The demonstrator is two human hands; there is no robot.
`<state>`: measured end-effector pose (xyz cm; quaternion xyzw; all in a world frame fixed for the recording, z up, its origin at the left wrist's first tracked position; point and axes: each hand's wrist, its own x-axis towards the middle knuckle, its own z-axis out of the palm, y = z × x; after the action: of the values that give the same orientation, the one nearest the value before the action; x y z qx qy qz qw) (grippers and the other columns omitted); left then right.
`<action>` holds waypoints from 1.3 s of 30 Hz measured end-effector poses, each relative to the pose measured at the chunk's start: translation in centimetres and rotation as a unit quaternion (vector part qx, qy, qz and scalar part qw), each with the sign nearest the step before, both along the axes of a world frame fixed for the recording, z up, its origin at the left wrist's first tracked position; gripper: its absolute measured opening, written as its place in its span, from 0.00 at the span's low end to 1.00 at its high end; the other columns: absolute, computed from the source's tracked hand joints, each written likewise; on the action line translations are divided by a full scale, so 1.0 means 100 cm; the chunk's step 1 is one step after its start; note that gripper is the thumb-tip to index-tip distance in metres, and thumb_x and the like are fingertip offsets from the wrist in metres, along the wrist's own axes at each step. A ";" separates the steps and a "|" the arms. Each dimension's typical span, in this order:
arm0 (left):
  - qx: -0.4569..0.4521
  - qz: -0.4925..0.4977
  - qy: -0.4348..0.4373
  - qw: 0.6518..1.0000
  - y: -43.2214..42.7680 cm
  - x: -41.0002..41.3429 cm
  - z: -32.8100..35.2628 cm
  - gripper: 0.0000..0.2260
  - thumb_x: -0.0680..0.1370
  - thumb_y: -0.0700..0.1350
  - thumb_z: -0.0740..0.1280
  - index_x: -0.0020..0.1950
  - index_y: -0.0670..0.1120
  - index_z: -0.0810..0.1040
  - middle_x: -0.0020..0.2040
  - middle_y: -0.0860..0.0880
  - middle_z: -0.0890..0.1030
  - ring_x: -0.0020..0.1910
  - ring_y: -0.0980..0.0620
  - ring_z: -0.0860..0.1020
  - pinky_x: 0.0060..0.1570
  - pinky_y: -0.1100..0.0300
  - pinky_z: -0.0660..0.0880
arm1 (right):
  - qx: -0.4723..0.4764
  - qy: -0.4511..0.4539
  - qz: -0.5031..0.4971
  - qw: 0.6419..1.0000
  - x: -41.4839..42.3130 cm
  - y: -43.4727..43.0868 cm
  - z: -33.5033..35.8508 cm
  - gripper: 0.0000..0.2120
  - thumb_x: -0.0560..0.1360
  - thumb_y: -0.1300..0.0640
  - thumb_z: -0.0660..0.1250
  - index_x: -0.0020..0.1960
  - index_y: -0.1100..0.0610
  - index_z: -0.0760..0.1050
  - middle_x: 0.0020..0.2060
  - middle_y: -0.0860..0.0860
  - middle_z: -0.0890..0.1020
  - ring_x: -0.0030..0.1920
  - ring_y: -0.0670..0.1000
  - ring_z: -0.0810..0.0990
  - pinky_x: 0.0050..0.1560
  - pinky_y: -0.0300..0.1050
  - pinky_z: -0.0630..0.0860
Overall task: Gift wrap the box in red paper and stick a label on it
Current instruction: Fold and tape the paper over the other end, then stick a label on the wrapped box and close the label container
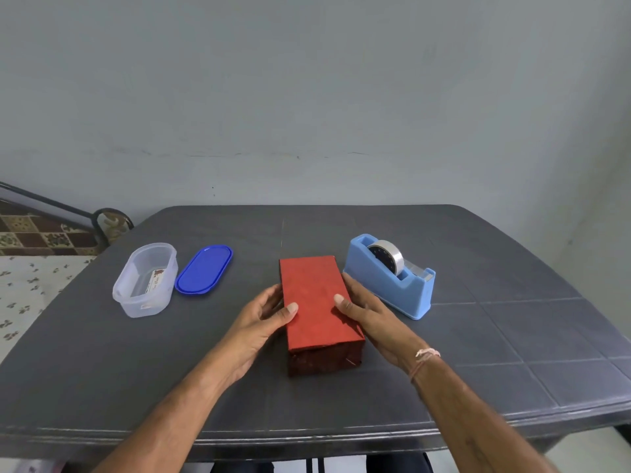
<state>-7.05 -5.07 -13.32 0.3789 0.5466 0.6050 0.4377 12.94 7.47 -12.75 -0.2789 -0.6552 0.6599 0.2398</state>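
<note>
The red-wrapped box (316, 302) lies flat on the bench (170, 370), clamped from both sides. The left grip (263, 322) curls on one flank, the right grip (368, 315) on the other, thumbs on top. Just outside the right grip stands the tape dispenser (392, 285). Out beyond the left grip lie a blue lid (204, 269) and a clear tub (136, 305) with the label (156, 279) inside.

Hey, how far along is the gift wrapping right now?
Done: the box sits covered in red paper on the table. In hand: the left hand and right hand grip its long sides, thumbs on top. Left: no label shows on it; what looks like a label lies in the clear container, its blue lid off beside it.
</note>
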 end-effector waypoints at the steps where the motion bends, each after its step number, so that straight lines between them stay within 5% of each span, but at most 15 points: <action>1: 0.000 0.007 0.000 1.000 0.004 0.000 0.000 0.19 0.78 0.42 0.72 0.67 0.52 0.76 0.62 0.60 0.83 0.65 0.61 0.78 0.61 0.67 0.76 | 0.002 -0.002 -0.015 1.000 -0.004 0.002 -0.001 0.33 0.79 0.44 0.71 0.80 0.47 0.63 0.71 0.45 0.77 0.67 0.46 0.79 0.71 0.50 0.73; 5: -0.007 0.019 0.016 1.000 0.020 -0.004 0.004 0.17 0.80 0.42 0.70 0.67 0.55 0.76 0.62 0.60 0.83 0.66 0.61 0.78 0.68 0.62 0.72 | 0.031 -0.016 -0.051 0.998 -0.020 0.009 -0.004 0.26 0.81 0.37 0.62 0.76 0.43 0.68 0.67 0.44 0.80 0.65 0.45 0.80 0.68 0.47 0.76; 9: -0.006 0.026 0.012 1.000 0.033 -0.010 0.006 0.20 0.81 0.42 0.69 0.72 0.52 0.74 0.62 0.59 0.83 0.65 0.60 0.79 0.67 0.63 0.72 | 0.047 -0.016 -0.061 0.997 -0.028 0.015 -0.002 0.23 0.83 0.38 0.57 0.75 0.44 0.69 0.65 0.45 0.81 0.62 0.42 0.81 0.55 0.34 0.79; 13: -0.019 0.027 0.006 0.999 0.037 -0.014 0.007 0.18 0.81 0.42 0.69 0.70 0.54 0.75 0.60 0.60 0.84 0.63 0.61 0.79 0.62 0.68 0.75 | 0.050 -0.032 -0.061 0.996 -0.031 0.022 -0.002 0.28 0.81 0.35 0.59 0.78 0.43 0.66 0.68 0.45 0.79 0.65 0.43 0.79 0.60 0.38 0.78; 18: -0.034 0.038 0.040 0.998 0.032 -0.024 0.014 0.26 0.79 0.48 0.73 0.76 0.47 0.72 0.68 0.54 0.79 0.67 0.60 0.77 0.72 0.58 0.69 | 0.068 -0.057 -0.090 0.992 -0.033 0.022 0.014 0.27 0.79 0.34 0.62 0.70 0.50 0.76 0.61 0.50 0.84 0.63 0.51 0.82 0.67 0.52 0.78; 20: -0.046 0.069 0.078 0.993 0.023 -0.033 0.024 0.26 0.77 0.52 0.73 0.74 0.48 0.73 0.66 0.55 0.80 0.63 0.60 0.79 0.69 0.56 0.74 | 0.097 -0.057 -0.127 0.985 -0.041 0.020 0.026 0.35 0.76 0.30 0.64 0.74 0.52 0.72 0.67 0.49 0.80 0.69 0.49 0.78 0.73 0.55 0.71; 23: -0.022 0.151 0.106 0.983 0.000 -0.062 0.041 0.19 0.77 0.53 0.74 0.67 0.50 0.78 0.56 0.55 0.84 0.56 0.53 0.83 0.55 0.55 0.81 | 0.219 -0.073 -0.197 0.953 -0.071 0.002 0.056 0.31 0.79 0.37 0.65 0.76 0.52 0.69 0.70 0.45 0.75 0.71 0.45 0.71 0.75 0.50 0.67; 27: -0.008 0.295 0.203 0.933 -0.038 -0.121 0.051 0.14 0.76 0.52 0.76 0.60 0.52 0.81 0.51 0.55 0.84 0.50 0.54 0.81 0.48 0.61 0.76 | 0.254 -0.036 -0.137 0.957 -0.139 -0.037 0.077 0.23 0.79 0.44 0.69 0.70 0.53 0.75 0.64 0.45 0.80 0.63 0.45 0.79 0.67 0.44 0.74; 31: -0.130 0.452 0.307 0.827 -0.076 -0.183 0.038 0.26 0.77 0.56 0.73 0.72 0.49 0.75 0.69 0.46 0.77 0.67 0.45 0.75 0.65 0.48 0.74 | 0.189 -0.064 -0.018 0.980 -0.228 -0.067 0.062 0.22 0.78 0.45 0.72 0.68 0.55 0.78 0.61 0.50 0.83 0.57 0.48 0.83 0.64 0.53 0.79; 34: -0.181 0.428 0.139 0.875 -0.092 -0.209 0.026 0.30 0.80 0.57 0.70 0.78 0.47 0.68 0.76 0.45 0.71 0.73 0.43 0.72 0.70 0.45 0.71 | 0.177 -0.108 0.028 0.978 -0.279 -0.081 0.047 0.22 0.79 0.49 0.71 0.70 0.58 0.76 0.63 0.49 0.80 0.59 0.51 0.81 0.65 0.53 0.78; 37: -0.148 0.372 0.087 0.912 -0.101 -0.215 0.019 0.14 0.81 0.51 0.69 0.65 0.48 0.81 0.58 0.50 0.85 0.57 0.48 0.83 0.57 0.52 0.80 | 0.172 -0.141 0.038 0.974 -0.314 -0.090 0.036 0.26 0.80 0.49 0.69 0.76 0.57 0.70 0.71 0.52 0.76 0.67 0.53 0.77 0.70 0.51 0.74; 39: -0.134 0.379 0.107 0.909 -0.104 -0.211 0.016 0.04 0.81 0.46 0.69 0.51 0.52 0.84 0.47 0.53 0.86 0.50 0.50 0.85 0.50 0.53 0.82 | 0.182 -0.158 0.030 0.970 -0.320 -0.093 0.031 0.24 0.81 0.54 0.68 0.75 0.57 0.71 0.71 0.52 0.76 0.67 0.51 0.77 0.68 0.42 0.72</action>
<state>-28.14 -15.51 -11.69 0.1434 0.7684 0.6025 0.1610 -19.06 -1.84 -9.62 -0.3114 -0.8017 0.4843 0.1605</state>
